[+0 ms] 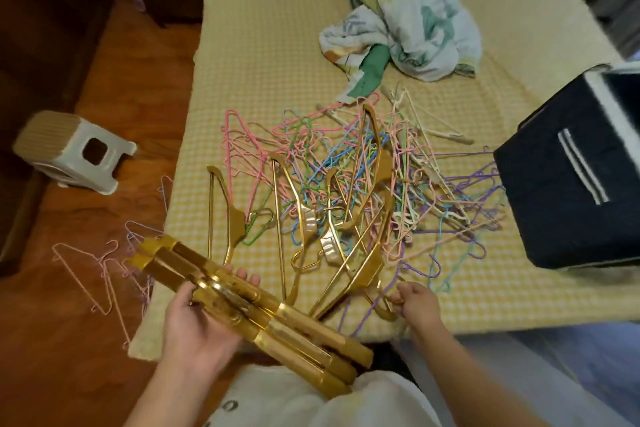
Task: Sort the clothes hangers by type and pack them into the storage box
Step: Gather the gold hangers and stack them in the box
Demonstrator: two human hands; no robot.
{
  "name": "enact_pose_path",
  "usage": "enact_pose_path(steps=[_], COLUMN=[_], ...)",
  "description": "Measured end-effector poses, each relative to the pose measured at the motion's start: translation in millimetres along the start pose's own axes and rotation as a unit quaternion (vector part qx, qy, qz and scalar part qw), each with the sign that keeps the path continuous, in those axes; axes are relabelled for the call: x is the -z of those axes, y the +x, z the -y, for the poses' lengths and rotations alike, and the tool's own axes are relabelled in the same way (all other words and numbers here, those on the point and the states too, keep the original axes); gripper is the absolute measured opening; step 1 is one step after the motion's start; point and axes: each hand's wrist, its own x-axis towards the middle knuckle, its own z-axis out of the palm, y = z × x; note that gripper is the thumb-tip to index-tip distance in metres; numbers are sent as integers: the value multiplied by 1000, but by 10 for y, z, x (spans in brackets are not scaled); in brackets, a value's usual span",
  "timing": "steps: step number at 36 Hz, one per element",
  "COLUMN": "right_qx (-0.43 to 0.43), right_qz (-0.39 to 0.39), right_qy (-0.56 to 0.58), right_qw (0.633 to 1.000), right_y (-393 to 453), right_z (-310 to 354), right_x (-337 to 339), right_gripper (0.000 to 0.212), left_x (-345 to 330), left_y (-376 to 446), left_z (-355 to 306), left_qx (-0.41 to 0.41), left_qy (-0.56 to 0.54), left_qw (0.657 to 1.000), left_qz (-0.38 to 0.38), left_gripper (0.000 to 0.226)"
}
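Now, taking the bed point(242, 45) as the landmark and moving left to right: off its left side, on the wooden floor, a small stool point(74, 149) lay tipped over, and nearer the bed's left edge a few thin pastel wire hangers point(104, 274) were scattered on the boards. At the bed's near left corner, the left hand point(194, 319) gripped a stacked bundle of gold hangers point(249, 305), fingers curled over the top, thumb on the near side, the bundle slanting from the corner down toward the person's lap. On the bed's middle sat the big tangle of coloured wire hangers point(374, 184), pink, blue, green, purple and cream, with several loose gold hangers point(298, 218) lying across it. At the bed's near edge, right of the bundle, the right hand point(417, 302) pinched the hook of one gold hanger point(360, 274), fingers closed round it. Toward the head of the bed, beyond the tangle, a crumpled heap of cloth point(408, 21) rested. On the bed's right side stood the dark storage box point(568, 191), a pale striped handle on its face, its inside not visible.
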Motion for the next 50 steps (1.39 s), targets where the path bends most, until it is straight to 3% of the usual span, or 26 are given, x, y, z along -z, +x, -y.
enact_pose_path(steps=[2, 5, 10, 19, 27, 34, 39, 46, 50], right_qx=[42, 119, 235, 404, 429, 444, 475, 393, 383], right_qz=[17, 23, 8, 47, 86, 100, 48, 148, 225], right_qy=[39, 20, -3, -131, -140, -147, -197, -133, -118], right_qw=[998, 992, 972, 904, 888, 878, 856, 898, 888], right_y=[-237, -557, -1049, -2214, -2240, -1861, -1576, -1419, -1335], right_z=[129, 393, 1006, 1865, 1922, 1657, 1340, 1181, 1153], right_x=[89, 275, 613, 1001, 1465, 2278, 2868, 3800, 4197], right_gripper=[23, 32, 35, 24, 27, 29, 27, 42, 31], left_x=[-181, -426, -728, -1288, -1502, -1741, -1949, -2214, -2333], left_y=[-65, -142, -143, -463, -721, -1042, -1278, -1619, -1758], left_z=[65, 117, 302, 873, 1306, 2198, 3062, 3932, 4229], left_qx=[9, 28, 81, 147, 148, 126, 125, 122, 131], left_qy=[10, 27, 68, 140, 145, 131, 119, 142, 160], left_qw=[999, 995, 985, 954, 944, 951, 962, 965, 960], left_qz=[30, 87, 135, 219, 258, 252, 211, 186, 190], left_gripper=[41, 59, 32, 29, 56, 46, 52, 41, 43])
